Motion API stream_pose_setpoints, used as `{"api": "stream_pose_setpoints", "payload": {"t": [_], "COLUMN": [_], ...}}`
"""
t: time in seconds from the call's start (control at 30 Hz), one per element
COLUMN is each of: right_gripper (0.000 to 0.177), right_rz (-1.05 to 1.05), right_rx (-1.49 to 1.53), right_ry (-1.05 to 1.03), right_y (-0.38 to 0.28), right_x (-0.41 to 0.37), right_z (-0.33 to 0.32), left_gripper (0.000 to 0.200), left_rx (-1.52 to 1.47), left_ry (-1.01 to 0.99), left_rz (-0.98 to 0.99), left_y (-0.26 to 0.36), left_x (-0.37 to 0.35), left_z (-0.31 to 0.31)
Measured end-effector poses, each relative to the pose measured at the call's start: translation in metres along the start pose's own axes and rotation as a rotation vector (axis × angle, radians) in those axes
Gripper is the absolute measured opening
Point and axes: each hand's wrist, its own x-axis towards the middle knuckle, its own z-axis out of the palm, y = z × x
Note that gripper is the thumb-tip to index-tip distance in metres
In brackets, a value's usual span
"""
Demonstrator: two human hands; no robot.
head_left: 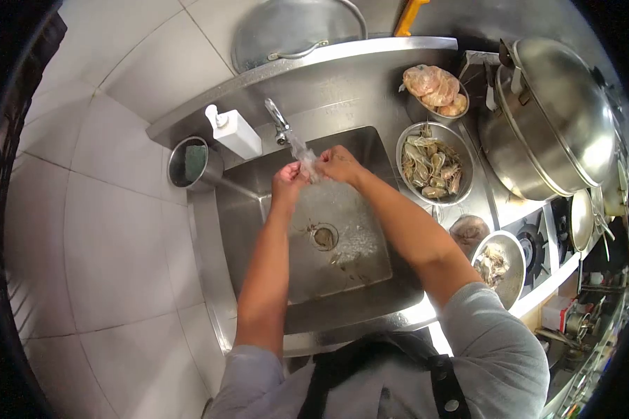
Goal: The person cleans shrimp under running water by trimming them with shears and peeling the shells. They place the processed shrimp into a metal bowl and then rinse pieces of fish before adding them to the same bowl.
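Observation:
Both hands are under the running faucet (279, 129) at the back of the steel sink (300, 279). My left hand (291, 178) has its fingers pinched together at the left side of the water stream. Facing it from the right, my right hand (338, 165) is closed too, its fingertips close to the left ones. Water and glare hide whatever is between the fingers. Below the hands, water splashes round the drain (324, 237), with small dark scraps on the sink floor. A steel bowl of shrimp (432, 165) stands right of the sink.
A white pump bottle (237, 134) and a steel cup with a green pad (195, 163) stand at the left. On the right are a pot of bagged food (435, 91), a bowl of pale pieces (493, 265), a large lidded steamer (552, 119) and a stove burner (531, 250).

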Motion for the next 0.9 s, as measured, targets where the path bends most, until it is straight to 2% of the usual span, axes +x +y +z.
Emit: {"api": "stream_pose_setpoints", "payload": {"t": [0.07,0.13,0.27,0.37,0.43,0.67,0.77,0.83,0.9], "right_gripper": [0.027,0.028,0.03,0.028,0.026,0.024,0.024,0.024,0.024], "right_rz": [-0.01,-0.001,-0.036,0.033,-0.082,-0.106,-0.06,0.006,0.02], "right_rx": [-0.029,-0.019,-0.071,0.002,-0.096,-0.037,0.033,-0.062,-0.021], "right_ry": [-0.032,0.061,0.122,0.012,-0.03,0.012,-0.001,0.048,0.094], "right_y": [-0.003,-0.006,-0.006,-0.004,-0.001,-0.007,-0.01,-0.011,-0.011], "right_x": [-0.001,-0.004,-0.006,-0.008,-0.008,-0.014,-0.013,-0.014,-0.013], "right_z": [-0.003,-0.001,0.001,-0.002,-0.003,-0.001,0.001,0.001,0.006], "left_gripper": [0.028,0.027,0.023,0.022,0.02,0.02,0.02,0.024,0.025], "left_rx": [0.028,0.004,0.034,0.039,0.029,-0.034,-0.09,0.083,0.105], "left_ry": [0.022,0.022,0.015,0.022,0.069,0.025,0.09,0.192,0.223], "left_rz": [-0.012,-0.034,-0.047,-0.04,-0.049,-0.072,-0.102,-0.057,-0.052], "left_y": [0.002,0.002,0.001,-0.002,-0.001,-0.007,-0.002,0.002,0.008], "left_x": [-0.001,0.0,-0.001,0.001,0.0,0.004,0.003,0.003,0.001], "left_z": [0.003,0.005,0.007,0.009,0.011,0.007,0.008,0.007,0.014]}}
